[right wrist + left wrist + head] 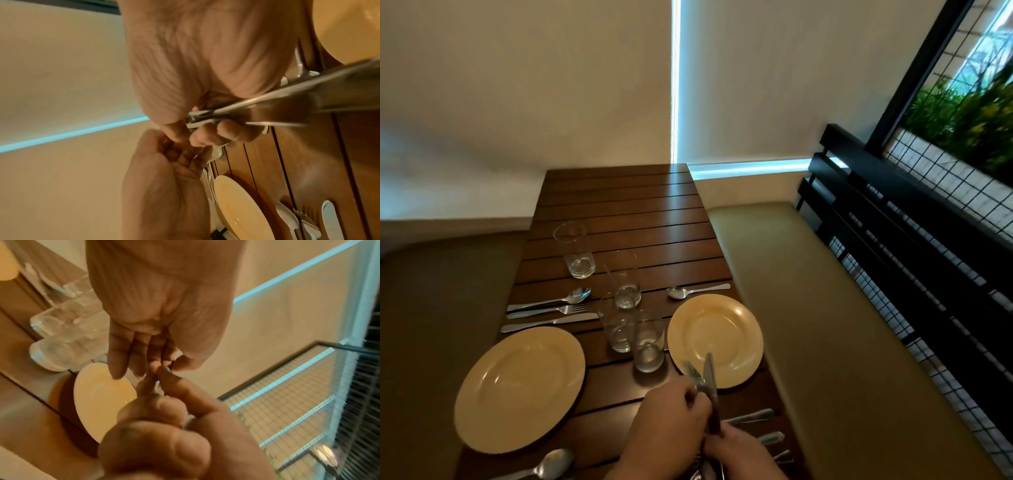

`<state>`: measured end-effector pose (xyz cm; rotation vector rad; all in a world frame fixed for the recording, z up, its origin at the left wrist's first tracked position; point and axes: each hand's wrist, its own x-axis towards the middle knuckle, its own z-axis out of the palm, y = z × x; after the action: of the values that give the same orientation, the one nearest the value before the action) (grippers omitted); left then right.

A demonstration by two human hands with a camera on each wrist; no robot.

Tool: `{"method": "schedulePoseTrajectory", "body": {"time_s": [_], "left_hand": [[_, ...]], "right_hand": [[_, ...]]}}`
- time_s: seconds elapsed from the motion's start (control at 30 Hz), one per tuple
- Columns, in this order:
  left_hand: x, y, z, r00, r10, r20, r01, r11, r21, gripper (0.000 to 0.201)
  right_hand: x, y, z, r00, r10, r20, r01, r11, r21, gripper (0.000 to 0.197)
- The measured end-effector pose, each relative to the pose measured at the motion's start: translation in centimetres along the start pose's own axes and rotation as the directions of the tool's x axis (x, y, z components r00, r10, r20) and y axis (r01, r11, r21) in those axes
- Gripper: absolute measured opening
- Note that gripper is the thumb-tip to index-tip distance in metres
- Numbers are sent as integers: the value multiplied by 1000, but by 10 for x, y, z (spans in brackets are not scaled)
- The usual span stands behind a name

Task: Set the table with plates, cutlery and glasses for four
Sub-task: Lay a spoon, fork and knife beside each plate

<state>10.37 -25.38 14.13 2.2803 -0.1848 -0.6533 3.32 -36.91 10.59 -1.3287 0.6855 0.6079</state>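
Note:
Two cream plates, the left plate (520, 387) and the right plate (715, 339), lie on the slatted wooden table (619, 205). Several empty glasses (649, 342) stand between them. A spoon, fork and knife (551, 311) lie beyond the left plate, and a lone spoon (698, 291) beyond the right one. My right hand (739, 452) (205, 81) grips a bundle of cutlery. Its knife (710, 373) (308, 91) and fork (693, 373) stick up over the right plate's near rim. My left hand (671, 425) (144, 353) pinches the bundle; which piece, I cannot tell.
More cutlery handles (750, 416) lie at the table's near right edge, and a spoon (541, 466) at the near left. A beige cushioned bench (825, 342) with a black slatted back (893, 222) runs along the right side. The table's far end meets a pale wall.

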Motion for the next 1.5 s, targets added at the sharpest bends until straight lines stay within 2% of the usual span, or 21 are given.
{"method": "schedulePoseTrajectory", "body": {"time_s": [0.03, 0.07, 0.13, 0.17, 0.23, 0.4, 0.43, 0.5, 0.57, 0.6, 0.67, 0.7, 0.73, 0.83, 0.9, 1.0, 1.07, 1.17, 1.23, 1.37, 1.5], "left_hand": [[2, -4, -5, 1000, -19, -12, 18, 995, -95, 25], [3, -8, -8, 999, -34, -13, 31, 981, -193, 27], [1, -11, -12, 998, -61, 15, 62, 918, -392, 28], [-2, -10, -13, 997, -75, 26, 78, 874, -480, 27], [-4, -12, -13, 996, -86, 31, 88, 803, -590, 26], [-3, -19, -19, 988, -124, 96, 154, 659, -736, 28], [-4, -19, -21, 990, -129, 59, 133, 690, -712, 21], [-5, -22, -23, 980, -106, -168, -2, 839, -543, 7], [-7, -27, -25, 917, 101, -385, -197, 955, -220, 19], [-10, -27, -29, 868, 279, -411, -324, 945, -41, 17], [-15, -26, -32, 748, 622, -232, -564, 780, 272, 4], [-16, -26, -32, 701, 709, -74, -649, 677, 347, 7], [-15, -24, -31, 681, 727, 92, -695, 601, 394, 14], [-6, -15, -31, 658, 659, 364, -713, 391, 582, 29], [-5, -7, -35, 663, 475, 579, -747, 374, 550, 29], [5, 1, -39, 606, 489, 628, -788, 478, 388, 31], [13, 11, -44, 628, 515, 583, -771, 512, 379, 31], [36, 34, -56, 741, 490, 458, -671, 567, 478, 28], [65, 57, -63, 787, 528, 318, -611, 601, 515, 25], [139, 99, -60, 830, 555, 57, -504, 701, 505, 17], [218, 124, -38, 866, 497, -44, -407, 754, 515, 17]], "right_hand": [[-2, -9, -3, 996, 11, -83, -1, 992, 127, 20], [-2, -14, -6, 994, -8, -106, 17, 996, 90, 23], [-11, -21, -2, 982, 22, -189, 20, 976, 218, 33], [-14, -24, 4, 986, 103, -134, -52, 940, 336, 35], [-18, -20, 5, 999, -7, -34, 17, 954, 301, 31], [-20, -8, 4, 990, -71, 124, 4, 881, 474, 23], [-22, -8, 5, 992, -69, 104, 16, 898, 440, 19], [-21, -10, -1, 999, -42, 25, 30, 930, 366, 19], [-16, -10, -6, 1000, -16, 0, 16, 963, 269, 24], [-16, -7, -7, 999, -39, -9, 40, 981, 189, 25], [-20, 1, -11, 992, -126, -25, 127, 991, 30, 26], [-15, 6, -13, 988, -151, -23, 151, 988, -11, 24], [-14, 8, -16, 989, -149, -23, 146, 985, -92, 23], [-9, 1, -14, 993, -115, -42, 109, 988, -111, 17], [-14, 5, -20, 994, -106, -12, 105, 993, -57, 18], [35, 67, -57, 991, -129, -27, 131, 985, 109, 14], [50, 99, -92, 985, -171, 28, 157, 951, 266, 47], [-4, 32, -76, 971, -214, 104, 139, 865, 483, 48], [-25, -3, -77, 984, -177, -31, 169, 849, 501, 54], [5, 7, -104, 973, -128, -190, 214, 802, 558, 54], [16, 2, -114, 978, -75, -196, 179, 782, 597, 52]]}}
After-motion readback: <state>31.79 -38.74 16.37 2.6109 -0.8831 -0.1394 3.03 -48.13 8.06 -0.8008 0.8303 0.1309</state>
